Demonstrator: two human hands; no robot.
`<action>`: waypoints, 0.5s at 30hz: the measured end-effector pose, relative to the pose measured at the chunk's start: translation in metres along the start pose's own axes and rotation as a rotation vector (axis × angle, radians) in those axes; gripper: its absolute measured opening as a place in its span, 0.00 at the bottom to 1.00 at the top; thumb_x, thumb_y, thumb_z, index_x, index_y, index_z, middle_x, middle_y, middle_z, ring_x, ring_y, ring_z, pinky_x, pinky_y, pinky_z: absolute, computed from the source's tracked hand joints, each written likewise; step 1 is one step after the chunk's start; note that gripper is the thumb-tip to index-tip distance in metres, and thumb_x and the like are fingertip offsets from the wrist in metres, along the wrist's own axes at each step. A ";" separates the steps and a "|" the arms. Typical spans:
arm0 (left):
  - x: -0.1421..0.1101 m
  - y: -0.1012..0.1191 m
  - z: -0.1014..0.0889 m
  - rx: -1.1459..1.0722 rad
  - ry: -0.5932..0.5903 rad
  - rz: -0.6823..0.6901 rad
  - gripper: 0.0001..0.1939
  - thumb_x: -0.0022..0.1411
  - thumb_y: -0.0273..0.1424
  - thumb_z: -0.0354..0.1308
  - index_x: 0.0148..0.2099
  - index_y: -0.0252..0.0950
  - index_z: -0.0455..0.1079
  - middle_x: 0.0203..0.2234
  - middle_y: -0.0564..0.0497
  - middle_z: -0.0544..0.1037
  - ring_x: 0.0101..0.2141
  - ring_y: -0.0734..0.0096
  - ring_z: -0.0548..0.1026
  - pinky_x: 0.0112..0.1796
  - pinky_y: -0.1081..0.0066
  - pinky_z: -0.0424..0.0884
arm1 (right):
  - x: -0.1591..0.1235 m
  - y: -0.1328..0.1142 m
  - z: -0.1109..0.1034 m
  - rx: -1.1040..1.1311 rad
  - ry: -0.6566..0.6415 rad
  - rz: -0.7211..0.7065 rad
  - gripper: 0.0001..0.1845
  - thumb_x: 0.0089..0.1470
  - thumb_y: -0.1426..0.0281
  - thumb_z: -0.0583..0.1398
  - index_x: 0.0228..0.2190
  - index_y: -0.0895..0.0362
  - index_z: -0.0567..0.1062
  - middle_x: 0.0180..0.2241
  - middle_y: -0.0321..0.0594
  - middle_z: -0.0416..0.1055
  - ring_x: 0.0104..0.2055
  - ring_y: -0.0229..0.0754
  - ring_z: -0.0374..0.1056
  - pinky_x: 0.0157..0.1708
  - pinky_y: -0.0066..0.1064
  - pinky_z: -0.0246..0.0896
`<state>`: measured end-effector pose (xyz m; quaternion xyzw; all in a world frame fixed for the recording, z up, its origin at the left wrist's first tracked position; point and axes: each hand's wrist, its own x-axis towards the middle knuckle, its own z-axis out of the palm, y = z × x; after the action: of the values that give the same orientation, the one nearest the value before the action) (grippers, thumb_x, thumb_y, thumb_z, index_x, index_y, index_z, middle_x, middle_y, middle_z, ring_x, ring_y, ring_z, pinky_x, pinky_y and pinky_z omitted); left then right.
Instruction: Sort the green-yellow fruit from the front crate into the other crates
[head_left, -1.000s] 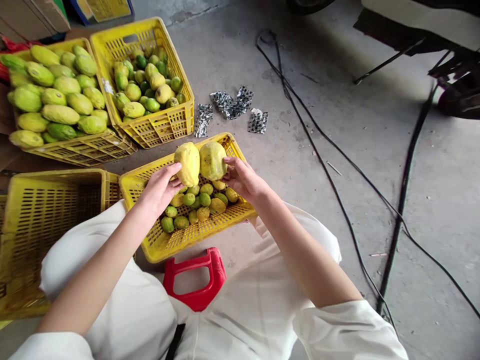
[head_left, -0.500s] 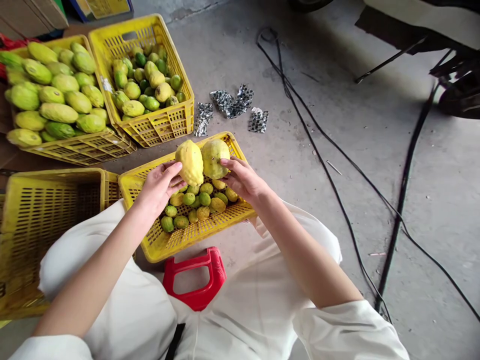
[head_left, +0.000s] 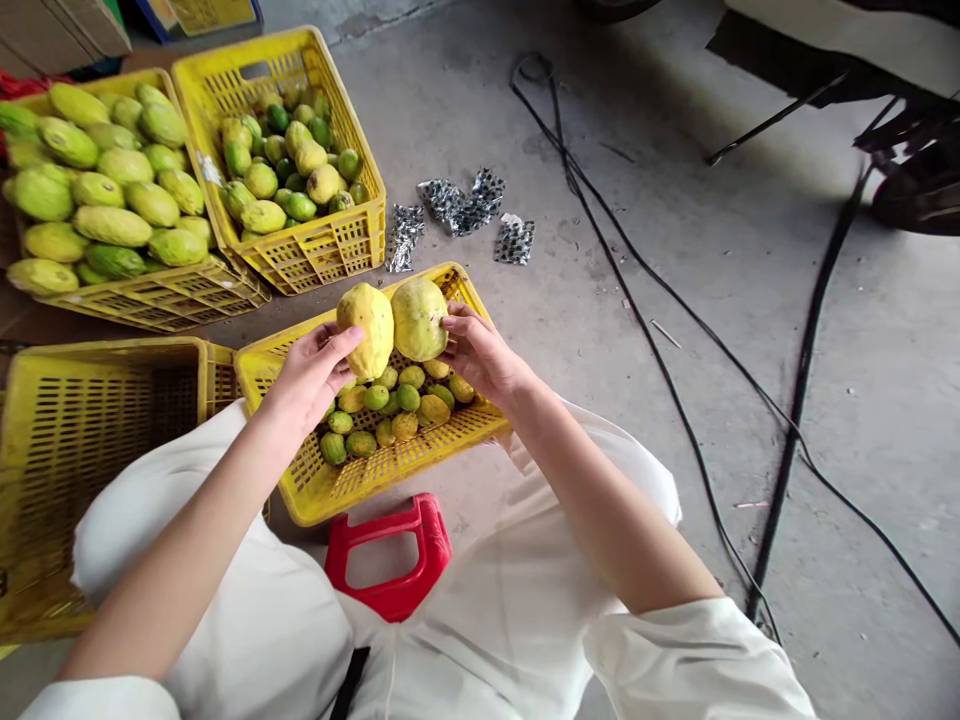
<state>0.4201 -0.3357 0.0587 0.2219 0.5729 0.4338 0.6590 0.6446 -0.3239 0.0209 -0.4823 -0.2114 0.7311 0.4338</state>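
Note:
My left hand (head_left: 311,375) is closed around the side of a bumpy yellow fruit (head_left: 366,330) that looks like a citron. With thumb and fingers, my right hand (head_left: 480,350) grips a rounder yellow-green fruit (head_left: 420,318), marked by small dark spots. Both fruits are held side by side, almost touching, above a yellow plastic crate (head_left: 352,485). Inside this crate lie several much smaller green and yellow fruits (head_left: 409,397); my hands and the held fruits cover its far part.
Behind to the left stand two yellow crates of fruit, one heaped (head_left: 150,310), one partly filled (head_left: 330,240). Another yellow crate (head_left: 105,420) is by my left knee. A red plastic handle (head_left: 427,560) shows between my legs. Silver wrappers (head_left: 461,205) and black cables (head_left: 667,380) lie on the floor.
Both fruits have shifted slightly left, and the one in my left hand has also turned a little. My grip on each remains.

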 end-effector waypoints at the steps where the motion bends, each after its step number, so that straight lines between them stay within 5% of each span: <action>1: 0.000 0.000 0.000 0.012 0.007 -0.002 0.28 0.40 0.40 0.87 0.40 0.40 0.80 0.37 0.48 0.86 0.45 0.53 0.87 0.40 0.65 0.83 | 0.000 0.000 0.000 0.001 0.002 0.003 0.27 0.39 0.59 0.79 0.38 0.48 0.74 0.33 0.25 0.78 0.38 0.39 0.77 0.45 0.31 0.76; 9: 0.001 0.000 -0.002 0.015 0.056 -0.013 0.32 0.32 0.42 0.90 0.39 0.39 0.81 0.37 0.48 0.87 0.43 0.55 0.85 0.36 0.68 0.78 | -0.001 -0.003 -0.001 -0.053 -0.015 0.009 0.27 0.40 0.56 0.79 0.39 0.50 0.78 0.36 0.31 0.79 0.42 0.44 0.78 0.48 0.35 0.79; 15: 0.000 -0.006 -0.003 0.032 0.032 0.004 0.28 0.42 0.42 0.87 0.42 0.40 0.82 0.40 0.47 0.87 0.46 0.54 0.86 0.41 0.65 0.81 | -0.006 -0.002 0.004 -0.088 -0.016 -0.023 0.37 0.34 0.53 0.85 0.42 0.51 0.80 0.44 0.39 0.85 0.53 0.50 0.82 0.55 0.38 0.81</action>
<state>0.4196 -0.3390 0.0535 0.2267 0.5896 0.4295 0.6453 0.6432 -0.3269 0.0271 -0.4925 -0.2525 0.7198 0.4190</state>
